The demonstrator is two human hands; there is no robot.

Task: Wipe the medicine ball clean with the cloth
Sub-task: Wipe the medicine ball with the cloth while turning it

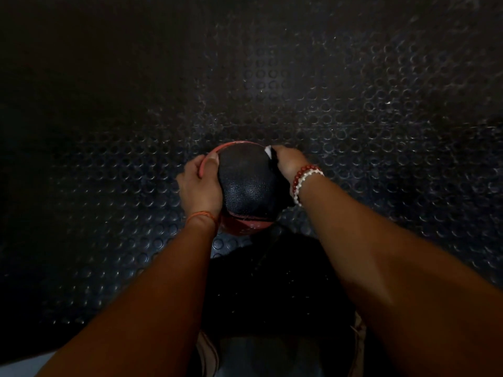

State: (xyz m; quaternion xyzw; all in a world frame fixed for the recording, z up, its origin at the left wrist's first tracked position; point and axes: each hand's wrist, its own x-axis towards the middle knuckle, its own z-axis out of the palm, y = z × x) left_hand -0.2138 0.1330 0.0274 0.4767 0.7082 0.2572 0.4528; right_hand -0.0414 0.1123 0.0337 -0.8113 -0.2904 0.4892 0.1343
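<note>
Ball: a medicine ball (246, 183) sits low in the middle of the head view, held between two hands over a studded floor (353, 118). Whether it rests on the floor or is held just above it cannot be told.
Look of the ball: a broad black, pebbled panel faces up and catches a soft shine near its middle. Red-pink bands show along the far-left rim and across the near underside, where a dark seam line runs.
Left hand: the left hand (200, 186) cups the ball's left side, with the thumb (212, 165) laid up over the red rim and the fingers wrapped round the far side.
Right hand: the right hand (288, 160) grips a cloth (275, 164) and presses it against the ball's upper right side, fingers curled round the fabric.
Cloth: it is dark, with a small white patch at its top edge. It hangs down the right flank of the ball, below the wrist.
Wrists: red and white bead bracelets (306, 178) circle the right wrist, and an orange thread (202, 214) circles the left.
Surroundings: the floor is black rubber with raised round studs, dusty and scuffed. It is lit at centre and right and fades to black at the left.
In the way: both bare forearms reach in from the bottom corners. A dark garment (272, 281) fills the space between them and covers the floor just in front of the ball.
</note>
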